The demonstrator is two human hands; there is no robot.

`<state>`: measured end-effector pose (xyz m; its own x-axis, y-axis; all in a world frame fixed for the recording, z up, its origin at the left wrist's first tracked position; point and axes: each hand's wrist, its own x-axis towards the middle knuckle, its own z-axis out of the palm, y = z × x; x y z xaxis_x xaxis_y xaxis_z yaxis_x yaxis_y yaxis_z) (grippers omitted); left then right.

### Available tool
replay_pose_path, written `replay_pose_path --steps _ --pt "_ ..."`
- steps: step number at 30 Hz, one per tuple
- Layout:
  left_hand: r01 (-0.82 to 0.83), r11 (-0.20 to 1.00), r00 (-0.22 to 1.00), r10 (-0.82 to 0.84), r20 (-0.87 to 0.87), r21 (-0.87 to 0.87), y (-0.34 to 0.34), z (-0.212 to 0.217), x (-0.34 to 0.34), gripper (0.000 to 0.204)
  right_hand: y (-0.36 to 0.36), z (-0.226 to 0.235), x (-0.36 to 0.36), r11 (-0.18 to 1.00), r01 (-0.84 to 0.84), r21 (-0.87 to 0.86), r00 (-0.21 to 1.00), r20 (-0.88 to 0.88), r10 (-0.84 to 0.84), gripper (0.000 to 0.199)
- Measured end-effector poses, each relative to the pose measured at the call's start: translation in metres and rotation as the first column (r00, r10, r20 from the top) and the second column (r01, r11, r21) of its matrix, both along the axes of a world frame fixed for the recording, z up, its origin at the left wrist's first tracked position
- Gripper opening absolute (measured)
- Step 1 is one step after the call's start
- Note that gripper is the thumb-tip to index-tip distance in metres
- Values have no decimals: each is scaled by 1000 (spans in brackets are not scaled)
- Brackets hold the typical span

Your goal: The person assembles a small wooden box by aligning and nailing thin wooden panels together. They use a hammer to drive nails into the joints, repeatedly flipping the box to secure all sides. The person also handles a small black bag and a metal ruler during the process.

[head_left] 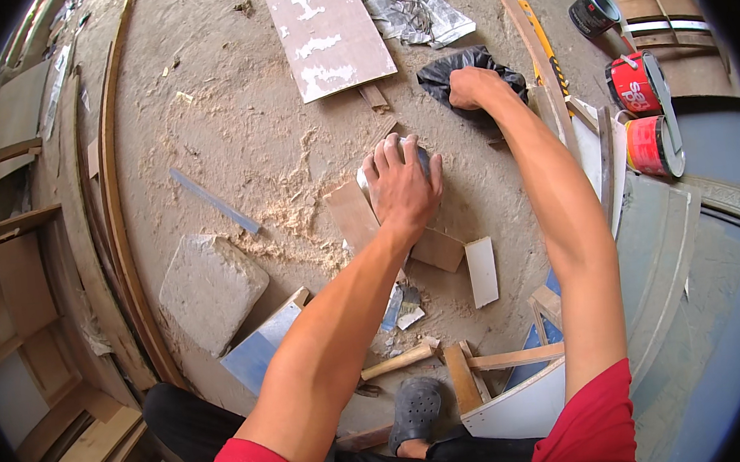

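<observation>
— Pressing down, that is what the left hand (403,185) does: palm flat, fingers spread over a small grey block (421,156) that sits on a brown board (353,215). Only a sliver of the block shows past the fingertips and at the thumb side.

— Is it gripping the block or just resting on it?

— The fingers curl over its far edge, so I judge it is closed on the block, with weight going through the straight arm. That would keep the block from sliding on the dusty floor (230,112).

— And the right hand (470,88)?

— Further out and to the right of that grip, fist bunched into a black plastic bag (453,72). The fingers are buried in the folds, clamped on the bag.

— What lies around the left hand's grip?

— Just nearer the body than the wrist, a small tan offcut (437,250) and a white rectangular piece (481,271), side by side. Left of the grip, a drift of sawdust (295,215), and beyond it a thin blue strip (213,200). Further left and nearer, a rough stone slab (211,289).

— Tools?

— A hammer with a wooden handle (398,361) lies under the left forearm, near a grey clog (416,410) on the foot. Right of the bag hand stand three paint tins (652,146), two red and one dark, well apart from both grips. Beyond the left hand's fingers lies a long board with flaking white paint (328,30), next to crumpled newspaper (413,6).
</observation>
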<state>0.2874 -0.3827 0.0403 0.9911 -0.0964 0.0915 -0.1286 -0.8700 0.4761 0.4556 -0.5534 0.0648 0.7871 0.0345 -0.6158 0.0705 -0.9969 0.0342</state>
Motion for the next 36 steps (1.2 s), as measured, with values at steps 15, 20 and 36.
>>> replay_pose_path --steps 15,20,36 --pt "11 999 1000 -10 24 -33 -1 -1 2 53 -14 -89 81 792 214 572 641 529 -556 28" --pt "4 999 1000 -5 -12 -44 -1 0 1 54 0 -88 90 792 352 499 612 518 -598 35" --pt "10 998 999 -7 39 -64 -4 3 0 53 -16 -94 100 733 408 545 631 412 -657 35"
